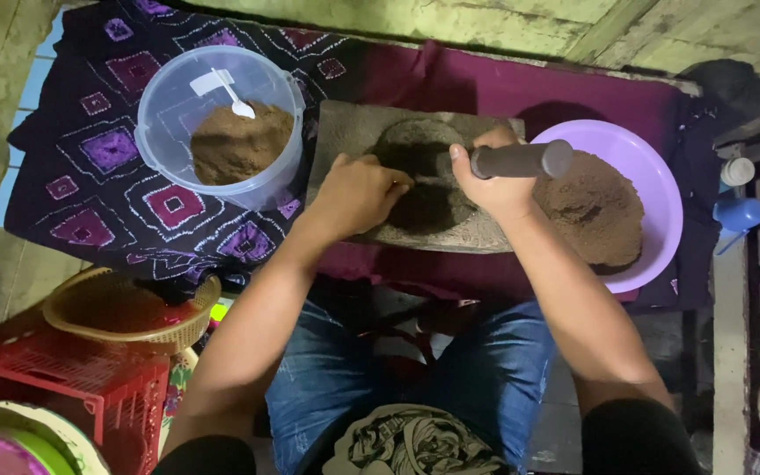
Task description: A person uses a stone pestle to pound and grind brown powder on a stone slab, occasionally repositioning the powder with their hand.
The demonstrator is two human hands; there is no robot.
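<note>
A grey stone grinding slab (349, 132) lies on a patterned cloth in front of me, with dark brown paste in its hollow. My right hand (494, 176) grips a dark stone pestle (525, 160), held sideways over the slab's right side. My left hand (358, 192) rests on the slab's left part, fingers curled into the dark paste. A purple bowl (653, 176) full of brown powder stands right of the slab. Left of it stands a clear plastic tub (169, 97) with brown powder and a white spoon (230, 92).
A dark cloth with purple and pink squares (90, 193) and a maroon cloth (503, 88) cover the floor. A woven basket (125, 312) sits on a red plastic crate (72, 378) at lower left. Bottles and containers (741, 211) stand at the right edge.
</note>
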